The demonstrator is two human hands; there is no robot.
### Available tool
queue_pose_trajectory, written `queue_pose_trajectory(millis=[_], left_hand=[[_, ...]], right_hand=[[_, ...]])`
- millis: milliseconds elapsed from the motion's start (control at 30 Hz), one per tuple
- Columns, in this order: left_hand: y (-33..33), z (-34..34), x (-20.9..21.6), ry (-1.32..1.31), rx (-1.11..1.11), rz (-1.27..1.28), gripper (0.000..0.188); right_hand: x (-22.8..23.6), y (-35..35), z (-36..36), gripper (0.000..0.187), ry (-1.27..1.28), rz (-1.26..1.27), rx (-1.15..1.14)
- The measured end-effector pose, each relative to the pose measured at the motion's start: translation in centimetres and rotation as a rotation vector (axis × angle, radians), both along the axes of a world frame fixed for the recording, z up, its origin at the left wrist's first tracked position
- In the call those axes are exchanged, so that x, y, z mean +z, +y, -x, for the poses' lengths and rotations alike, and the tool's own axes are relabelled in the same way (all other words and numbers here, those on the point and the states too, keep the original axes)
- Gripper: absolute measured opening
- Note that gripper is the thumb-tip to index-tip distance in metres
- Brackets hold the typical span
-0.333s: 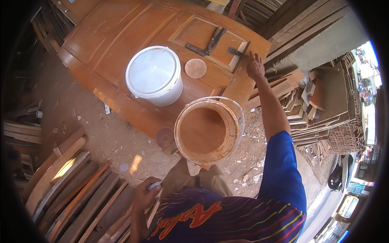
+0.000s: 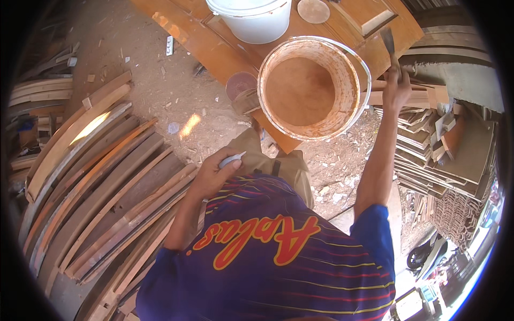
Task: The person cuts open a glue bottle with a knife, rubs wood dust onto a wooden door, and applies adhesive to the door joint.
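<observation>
Beside the door, our right hand swings its clasped scraper nearer the bucket; our left hand encloses a tube.

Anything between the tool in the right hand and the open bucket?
Yes: the handle of the open bucket, looping out on the side nearest the right hand and flat tool. Nothing else visible.
</observation>
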State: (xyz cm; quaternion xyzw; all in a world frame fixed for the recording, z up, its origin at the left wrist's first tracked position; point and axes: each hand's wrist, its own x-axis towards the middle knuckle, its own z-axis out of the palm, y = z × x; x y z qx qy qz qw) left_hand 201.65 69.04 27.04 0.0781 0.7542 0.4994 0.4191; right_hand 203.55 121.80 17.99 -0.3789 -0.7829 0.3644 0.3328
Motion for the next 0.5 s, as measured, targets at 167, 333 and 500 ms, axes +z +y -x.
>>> queue_pose_trajectory(millis=[167, 333, 500], left_hand=[[0.2, 0.3, -2.9, -0.151, -0.047, -0.124, 0.029], [0.4, 3.1, -6.2, -0.105, -0.234, -0.118, 0.029], [-0.5, 7.3, -9.3, -0.075, -0.549, -0.254, 0.030]], right_hand=[[4.4, -13.9, -12.3, 0.044, 0.051, 0.199, -0.316], [5.0, -26.6, -15.9, 0.033, 0.234, 0.290, -0.284], [1.3, -32.4, -12.8, 0.023, 0.165, 0.269, -0.281]])
